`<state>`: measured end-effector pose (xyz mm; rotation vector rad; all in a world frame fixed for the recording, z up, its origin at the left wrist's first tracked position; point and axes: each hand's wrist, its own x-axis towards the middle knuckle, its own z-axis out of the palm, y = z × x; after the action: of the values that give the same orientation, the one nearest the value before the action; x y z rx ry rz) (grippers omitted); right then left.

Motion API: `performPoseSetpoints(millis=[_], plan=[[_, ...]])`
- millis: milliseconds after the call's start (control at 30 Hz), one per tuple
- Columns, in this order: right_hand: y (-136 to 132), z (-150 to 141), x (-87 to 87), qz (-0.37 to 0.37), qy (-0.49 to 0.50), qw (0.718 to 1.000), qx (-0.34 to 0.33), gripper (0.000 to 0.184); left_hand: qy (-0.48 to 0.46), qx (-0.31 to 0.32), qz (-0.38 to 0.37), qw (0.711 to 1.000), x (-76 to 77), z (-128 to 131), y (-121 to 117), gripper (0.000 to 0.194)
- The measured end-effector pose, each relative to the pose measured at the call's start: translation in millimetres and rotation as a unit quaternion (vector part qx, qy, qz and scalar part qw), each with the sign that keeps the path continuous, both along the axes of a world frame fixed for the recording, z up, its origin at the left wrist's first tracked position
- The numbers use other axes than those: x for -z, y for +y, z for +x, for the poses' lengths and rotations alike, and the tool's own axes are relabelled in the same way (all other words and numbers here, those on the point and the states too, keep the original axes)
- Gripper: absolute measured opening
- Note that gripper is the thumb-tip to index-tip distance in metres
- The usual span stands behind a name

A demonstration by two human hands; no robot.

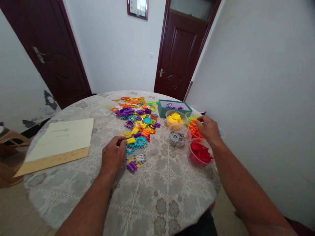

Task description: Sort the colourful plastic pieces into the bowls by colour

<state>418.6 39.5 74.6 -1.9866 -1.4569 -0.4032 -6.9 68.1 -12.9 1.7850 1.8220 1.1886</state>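
My left hand (113,153) is at the near left of a pile of coloured plastic building pieces, its fingers curled in beside a yellow piece (131,140). What those fingertips hold, if anything, is hidden. Close by lie a blue gear-shaped piece (140,141), a grey piece with a white window (140,158) and purple pieces (132,166). Over a clear bowl of orange pieces (195,131), my right hand (208,128) pinches with thumb and fingers; an orange piece (194,121) shows at the fingertips.
Around that bowl stand clear bowls with yellow pieces (175,118), grey pieces (177,137) and red pieces (200,153). Behind them is a green box (162,109) with purple pieces inside. Paper sheets (64,137) lie at left on the round, cloth-covered table (147,203).
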Motion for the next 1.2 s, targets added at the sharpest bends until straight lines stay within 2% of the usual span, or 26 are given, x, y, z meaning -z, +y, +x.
performPoseSetpoints(millis=[167, 267, 367, 467, 533, 600, 667, 767, 867, 967, 1067, 1133, 1200], plan=[[14, 14, 8.1, -0.121, -0.071, 0.988, 0.064, 0.022, -0.001, 0.003, 0.003, 1.0, 0.4, 0, 0, 0.03], [16, 13, 4.7, -0.153, -0.062, 0.986, 0.039, 0.024, -0.005, 0.004, 0.006, 1.0, 0.7, 0, 0, 0.029], [10, 13, -3.1, -0.139, -0.027, 0.99, -0.025, 0.027, -0.013, -0.002, 0.003, 1.0, -0.8, 1, -1, 0.029], [-5, 3, -11.1, -0.075, -0.007, 0.995, -0.059, 0.029, -0.023, 0.002, 0.01, 1.0, -2.0, 3, -3, 0.028], [-20, -17, -14.3, -0.042, 0.014, 0.995, -0.088, 0.028, -0.029, 0.006, 0.021, 0.999, -1.5, 4, -4, 0.027], [-35, -48, -13.2, -0.044, 0.04, 0.987, -0.151, 0.026, -0.031, 0.007, 0.027, 0.999, 0.0, 4, -4, 0.026], [-49, -89, -5.1, -0.084, 0.06, 0.963, -0.247, 0.024, -0.031, 0.005, 0.03, 0.999, 1.5, 4, -4, 0.025], [-60, -152, 20.7, -0.164, 0.067, 0.904, -0.389, 0.026, -0.028, 0.001, 0.031, 0.999, 2.8, 4, -4, 0.025], [-55, -197, 52.1, -0.191, 0.045, 0.865, -0.461, 0.043, -0.033, 0.001, 0.028, 0.999, 3.0, 5, -5, 0.025], [-42, -216, 75.0, -0.217, 0.016, 0.854, -0.473, 0.053, -0.042, 0.009, 0.026, 0.999, 1.2, 6, -7, 0.024], [-33, -217, 88.4, -0.211, 0.02, 0.854, -0.475, 0.042, -0.045, 0.01, 0.019, 0.999, -2.4, 6, -8, 0.024], [-30, -214, 95.4, -0.184, 0.039, 0.857, -0.48, 0.03, -0.046, -0.005, 0.015, 0.999, -4.7, 2, -7, 0.024], [-29, -211, 101.8, -0.153, 0.065, 0.867, -0.469, 0.026, -0.039, -0.026, 0.011, 0.999, -6.0, -5, -6, 0.025]])
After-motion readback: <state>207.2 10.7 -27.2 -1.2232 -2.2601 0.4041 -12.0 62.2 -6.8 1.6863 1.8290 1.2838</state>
